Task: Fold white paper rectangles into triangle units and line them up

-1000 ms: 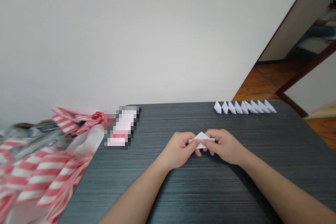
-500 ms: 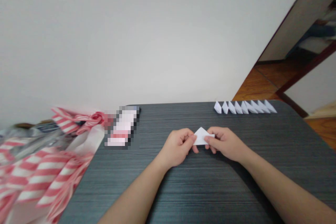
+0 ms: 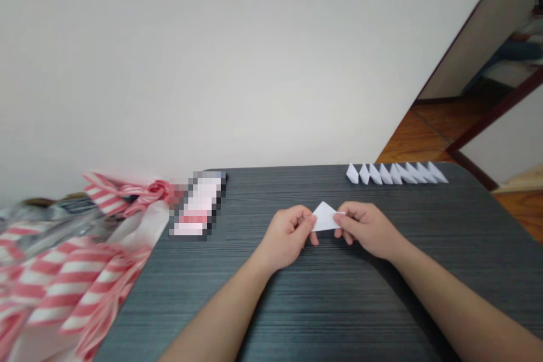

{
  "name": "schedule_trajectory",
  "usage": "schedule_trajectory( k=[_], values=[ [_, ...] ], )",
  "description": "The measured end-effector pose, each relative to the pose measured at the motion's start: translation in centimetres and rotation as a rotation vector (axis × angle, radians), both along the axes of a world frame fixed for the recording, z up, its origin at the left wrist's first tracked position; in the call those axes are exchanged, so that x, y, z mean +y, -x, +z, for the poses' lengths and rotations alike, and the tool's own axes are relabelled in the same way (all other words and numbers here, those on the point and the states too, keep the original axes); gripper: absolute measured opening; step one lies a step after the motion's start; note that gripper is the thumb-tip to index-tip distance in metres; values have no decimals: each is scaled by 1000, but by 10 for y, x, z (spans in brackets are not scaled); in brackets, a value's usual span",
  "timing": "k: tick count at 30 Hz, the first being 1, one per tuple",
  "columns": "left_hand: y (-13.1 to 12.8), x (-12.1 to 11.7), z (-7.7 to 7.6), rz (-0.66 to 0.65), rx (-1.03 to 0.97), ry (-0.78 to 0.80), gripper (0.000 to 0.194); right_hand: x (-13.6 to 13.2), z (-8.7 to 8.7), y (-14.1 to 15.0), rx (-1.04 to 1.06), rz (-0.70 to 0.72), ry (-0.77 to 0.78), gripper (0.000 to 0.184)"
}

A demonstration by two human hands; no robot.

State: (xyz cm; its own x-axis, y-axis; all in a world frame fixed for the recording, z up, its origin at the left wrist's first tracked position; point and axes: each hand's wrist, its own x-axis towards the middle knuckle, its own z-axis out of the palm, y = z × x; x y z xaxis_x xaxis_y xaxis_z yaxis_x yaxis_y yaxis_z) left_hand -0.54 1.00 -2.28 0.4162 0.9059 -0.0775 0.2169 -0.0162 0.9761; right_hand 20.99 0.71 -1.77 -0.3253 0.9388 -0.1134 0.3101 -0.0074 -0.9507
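The left hand and right hand pinch a folded white paper triangle over a dark table.

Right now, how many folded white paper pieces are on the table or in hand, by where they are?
Folded white paper pieces in the row at the far table edge: 9 (they overlap, so possibly one off)
Folded white paper triangle held by left hand and right hand: 1
Total: 10
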Motion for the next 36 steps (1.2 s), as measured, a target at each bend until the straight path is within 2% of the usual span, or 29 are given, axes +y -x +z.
schedule_trajectory(
  k=[11, 21, 27, 32, 34, 36],
  values=[
    [1, 2, 0, 92, 16, -9, 31, 1, -2, -3, 2, -35, -20, 29],
    [0, 0, 4, 111, 52, -26, 35, 0, -2, -3, -6, -44, -39, 31],
    [-3, 2, 0, 146, -18, -16, 25, 0, -3, -2, -13, -72, -102, 27],
    [-3, 3, -6, 370, 35, -216, 18, -1, -6, 0, -116, -226, -194, 27],
    [-3, 2, -3, 372, 118, -303, 21, -2, -7, 1, -155, -263, -217, 26],
    [-3, 0, 1, 288, 176, -352, 23, -3, -6, 3, -206, -243, -286, 22]
  ],
)
